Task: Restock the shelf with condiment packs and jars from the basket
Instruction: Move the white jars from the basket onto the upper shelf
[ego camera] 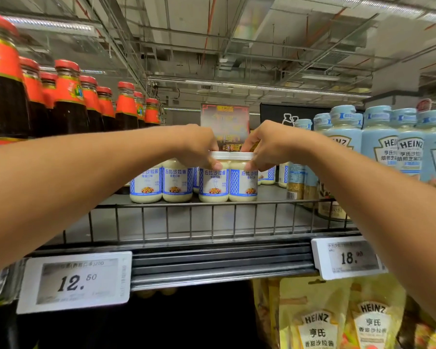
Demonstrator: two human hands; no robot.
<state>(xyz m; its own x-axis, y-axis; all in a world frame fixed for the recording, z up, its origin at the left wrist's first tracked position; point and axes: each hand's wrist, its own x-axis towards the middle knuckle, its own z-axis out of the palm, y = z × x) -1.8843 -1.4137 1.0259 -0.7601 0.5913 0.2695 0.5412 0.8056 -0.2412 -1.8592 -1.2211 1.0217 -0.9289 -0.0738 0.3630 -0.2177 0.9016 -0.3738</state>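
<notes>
on the shelf [272, 197] behind the wire rail [212, 204], the left hand [199, 144] grips the lid of the left jar [213, 181] and the right hand [269, 144] that of the right jar [243, 181], both seemingly set down beside two other jars [161, 182]; the basket is unseen, so what remains is unclear.

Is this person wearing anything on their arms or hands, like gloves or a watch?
No. The left hand and right hand are bare, without gloves or visible rings. Both forearms are bare too: no sleeves, watch or bands show.
</notes>
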